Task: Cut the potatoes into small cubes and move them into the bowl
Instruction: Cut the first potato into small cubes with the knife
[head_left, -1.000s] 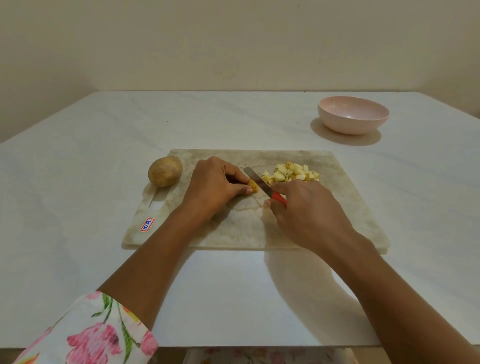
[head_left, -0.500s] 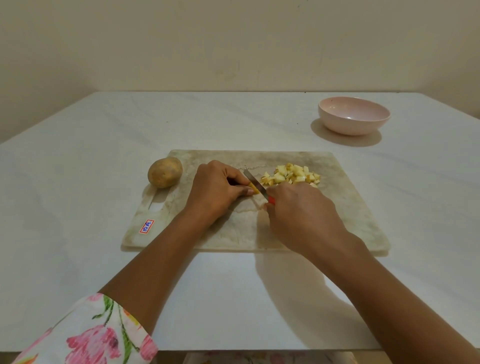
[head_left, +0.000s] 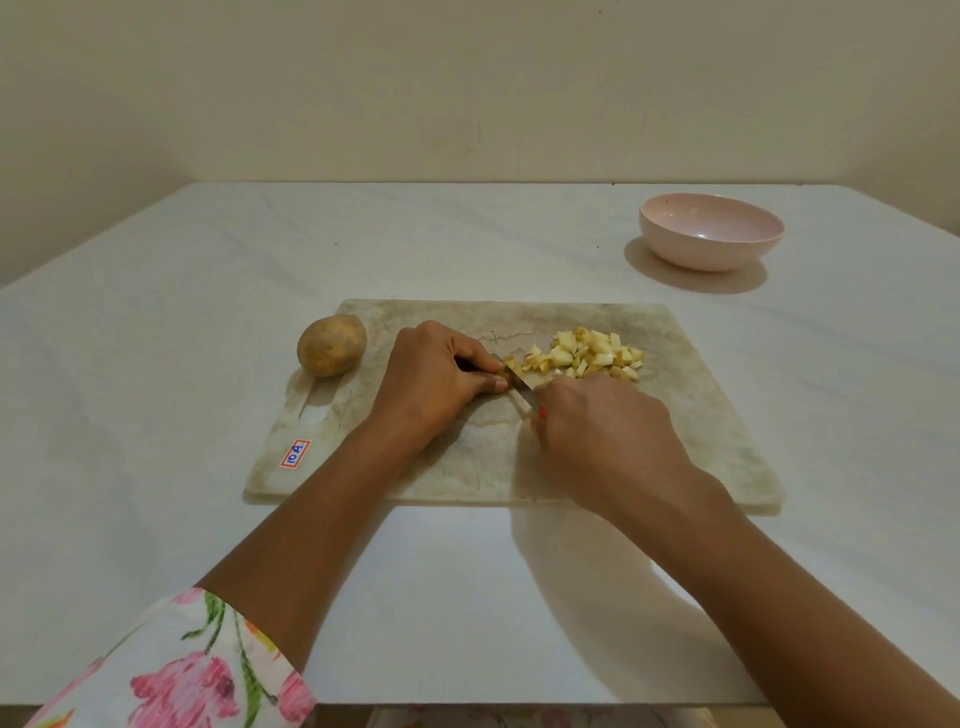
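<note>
We see a dim, warm, yellowish light, seemingly from the upper right. Shadows are soft-edged and fall to the near left: one beneath the bowl (head_left: 711, 231) on the counter (head_left: 156, 364), and a broad one beside the right forearm (head_left: 779, 582). A small glint sits inside the bowl. The wide lens splays the counter's sides, and the floral sleeve (head_left: 182, 670) looks slightly soft in the bottom corner.

Home kitchen setting
Worn cutting board (head_left: 701, 426) on a white table (head_left: 156, 374), pink bowl (head_left: 696, 255) beyond it, cream wall (head_left: 467, 93) behind.
</note>
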